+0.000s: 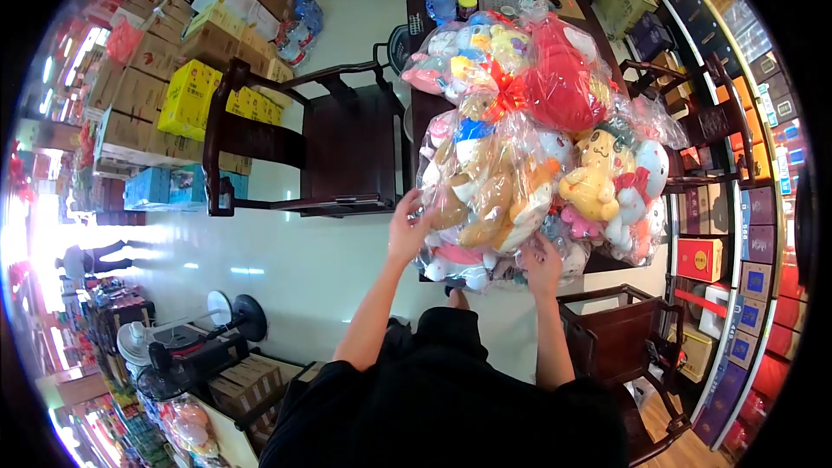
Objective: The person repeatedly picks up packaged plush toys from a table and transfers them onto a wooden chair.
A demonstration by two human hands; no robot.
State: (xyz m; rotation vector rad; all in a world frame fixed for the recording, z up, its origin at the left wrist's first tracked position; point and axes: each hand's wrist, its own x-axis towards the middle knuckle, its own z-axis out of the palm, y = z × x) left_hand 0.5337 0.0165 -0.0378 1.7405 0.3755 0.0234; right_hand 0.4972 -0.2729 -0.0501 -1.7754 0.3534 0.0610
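A large pile of plush toys in clear plastic bags covers the near end of a dark table (422,113). My left hand (411,227) is at the left side of a bag with a brown plush toy (485,195), its fingers apart and touching the plastic. At the front right of that bag, my right hand (541,263) has its fingers curled in on the clear plastic. Just to the right lies a yellow plush toy (594,175) in a dark hat. Behind it sits a big red plush toy (559,74), also wrapped, beside a red ribbon bow (505,95).
Dark wooden chairs stand left (342,147) and front right (620,338) of the table, with another chair (715,126) at the back right. Bottles (440,4) occupy the table's far end. Stacked cartons (139,78) line the left; boxed shelves (754,295) line the right. A fan (247,319) stands lower left.
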